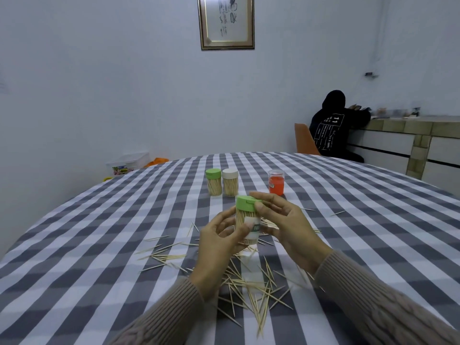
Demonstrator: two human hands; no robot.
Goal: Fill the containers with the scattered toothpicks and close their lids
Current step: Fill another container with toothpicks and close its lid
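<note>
A clear container with a green lid [245,205] and a white label is held upright above the table, packed with toothpicks. My left hand [219,242] grips its body from the left. My right hand [281,225] holds it from the right, with the thumb and fingertips on the green lid's edge. Scattered toothpicks [251,287] lie on the checked tablecloth below and around my hands. Farther back stand a filled green-lidded container [214,181], a filled white-lidded container [230,181] and a red container with a clear lid [276,182].
The round table [99,220] wears a grey and white checked cloth. A person in a black hoodie [333,125] sits on an orange chair at a counter, back right. A plastic box [129,161] lies on the floor beyond the table's left edge.
</note>
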